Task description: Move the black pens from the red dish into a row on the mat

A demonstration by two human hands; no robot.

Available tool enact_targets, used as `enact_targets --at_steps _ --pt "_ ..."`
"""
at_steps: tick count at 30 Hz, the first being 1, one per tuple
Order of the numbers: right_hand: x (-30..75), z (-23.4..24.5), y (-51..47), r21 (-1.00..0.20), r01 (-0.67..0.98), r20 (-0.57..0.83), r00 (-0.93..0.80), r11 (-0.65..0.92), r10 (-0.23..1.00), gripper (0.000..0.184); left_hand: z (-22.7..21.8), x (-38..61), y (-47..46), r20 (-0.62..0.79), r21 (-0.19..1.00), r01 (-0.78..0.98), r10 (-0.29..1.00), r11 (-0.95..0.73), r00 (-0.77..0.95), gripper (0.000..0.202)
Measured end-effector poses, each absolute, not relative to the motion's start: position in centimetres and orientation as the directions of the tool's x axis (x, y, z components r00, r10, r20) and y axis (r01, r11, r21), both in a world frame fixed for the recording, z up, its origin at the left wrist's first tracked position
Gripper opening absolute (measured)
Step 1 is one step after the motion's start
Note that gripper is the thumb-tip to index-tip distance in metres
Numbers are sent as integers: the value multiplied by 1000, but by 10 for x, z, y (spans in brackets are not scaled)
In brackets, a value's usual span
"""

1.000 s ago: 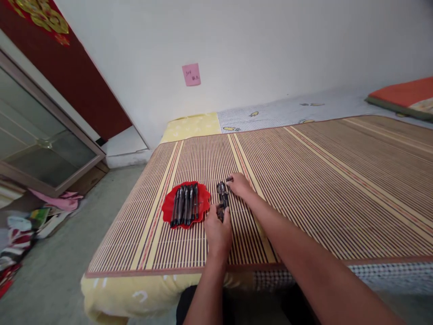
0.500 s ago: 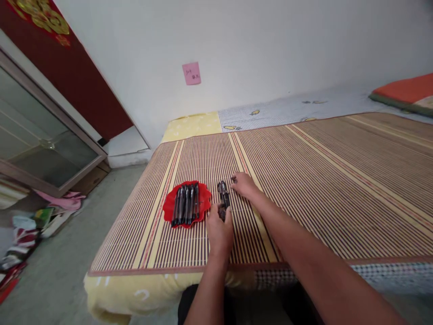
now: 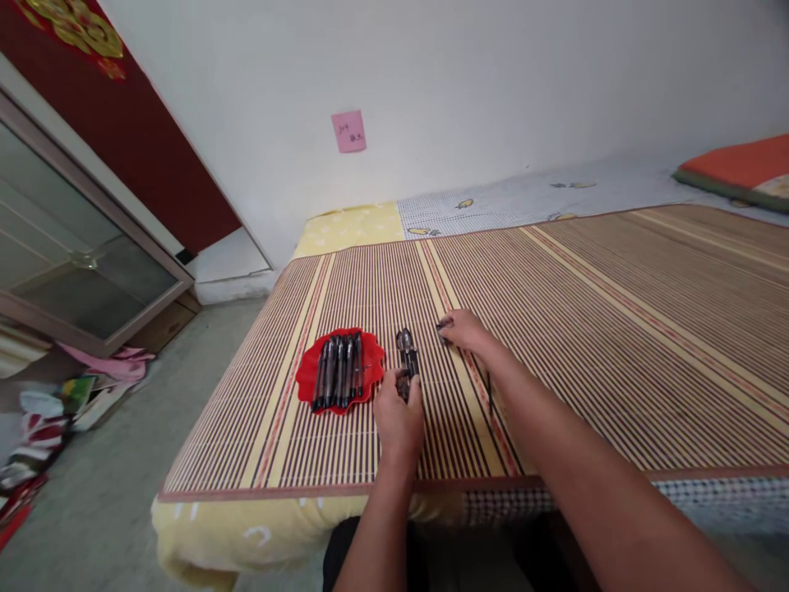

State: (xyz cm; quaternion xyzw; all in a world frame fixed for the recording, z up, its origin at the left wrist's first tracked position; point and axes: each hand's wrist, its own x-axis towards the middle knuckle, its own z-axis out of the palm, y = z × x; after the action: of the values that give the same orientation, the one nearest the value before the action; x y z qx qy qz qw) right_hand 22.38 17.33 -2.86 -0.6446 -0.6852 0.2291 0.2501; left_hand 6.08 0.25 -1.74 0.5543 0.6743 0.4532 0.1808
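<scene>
While a bundle of pens (image 3: 407, 355) lies on the striped mat (image 3: 585, 345) just right of the red plate (image 3: 373, 366), the left hand (image 3: 399, 421) closes on its near ends, likely to keep them squared together. The right hand (image 3: 463, 329) rests curled beside them, and I cannot tell whether it grips anything. On the plate, a row of pens (image 3: 338, 370) lies side by side.

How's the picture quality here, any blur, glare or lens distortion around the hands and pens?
Head view: soft, even light, no glare on the mat and only faint shadows beside the left hand and right hand; the wide lens fans the mat's stripes outward and stretches the forearms; the pens on the red plate look sharp, the pink note's writing too small to read.
</scene>
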Motion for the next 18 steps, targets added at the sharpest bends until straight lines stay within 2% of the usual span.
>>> enact_targets --at_steps 7,9,12,18 --pt "231 -28 169 -635 771 29 -38 47 999 22 -17 61 3 250 818 575 915 -24 -317 16" --pt "231 -26 166 -623 780 19 -48 49 999 19 -17 61 3 250 817 576 915 -25 -315 16" --pt "227 -20 159 -581 812 -14 -70 49 997 9 -16 61 3 246 818 574 919 -26 -309 17" --pt "211 -8 148 -473 881 -47 -24 -1 999 9 -15 61 2 254 821 570 915 -32 -315 16"
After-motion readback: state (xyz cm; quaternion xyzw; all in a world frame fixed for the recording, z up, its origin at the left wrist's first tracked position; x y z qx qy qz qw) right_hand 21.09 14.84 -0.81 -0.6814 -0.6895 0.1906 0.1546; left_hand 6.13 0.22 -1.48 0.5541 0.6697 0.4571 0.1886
